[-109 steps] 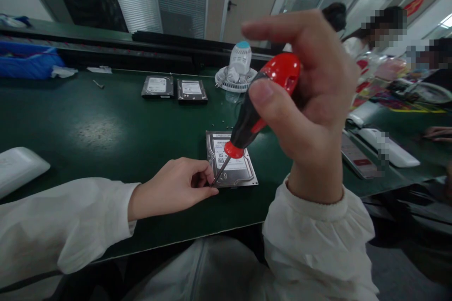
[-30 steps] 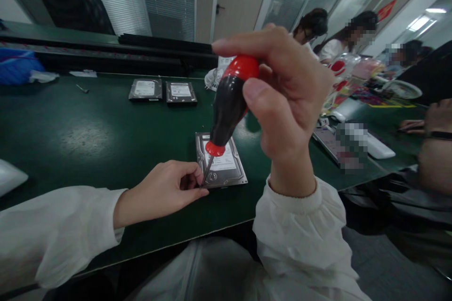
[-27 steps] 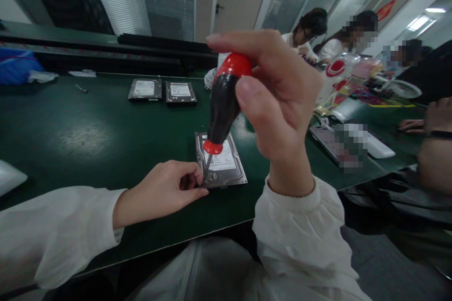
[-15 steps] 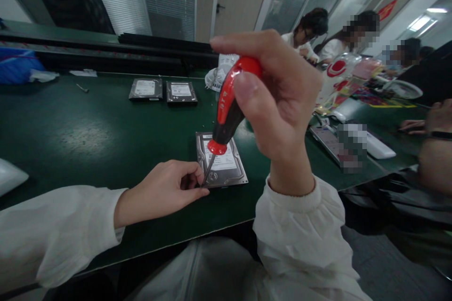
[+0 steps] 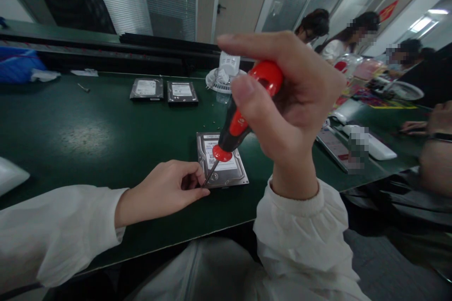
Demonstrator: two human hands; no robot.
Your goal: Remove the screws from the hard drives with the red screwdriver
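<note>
A silver hard drive (image 5: 229, 176) with a white label lies flat on the green table. My left hand (image 5: 169, 186) is closed at its near left corner, thumb and forefinger on either side of that corner. In my right hand (image 5: 296, 89) is a red and black screwdriver (image 5: 233, 124), gripped by the handle and leaning to the right. Its shaft slants down to the same corner, with the tip between my left fingertips. Whatever the tip rests on is hidden there.
Two more hard drives (image 5: 146, 89) (image 5: 182, 93) lie farther back. Several tiny screws (image 5: 213, 125) sit beyond the near drive. A white fan-like item (image 5: 226, 75) stands behind. On the right are a phone (image 5: 339, 148) and another person's arm (image 5: 439, 141). A blue bag (image 5: 21, 63) is at far left.
My right hand and the screwdriver's handle have moved right, so the screwdriver leans more. The handle has turned. My left hand and the drive stay in place.
</note>
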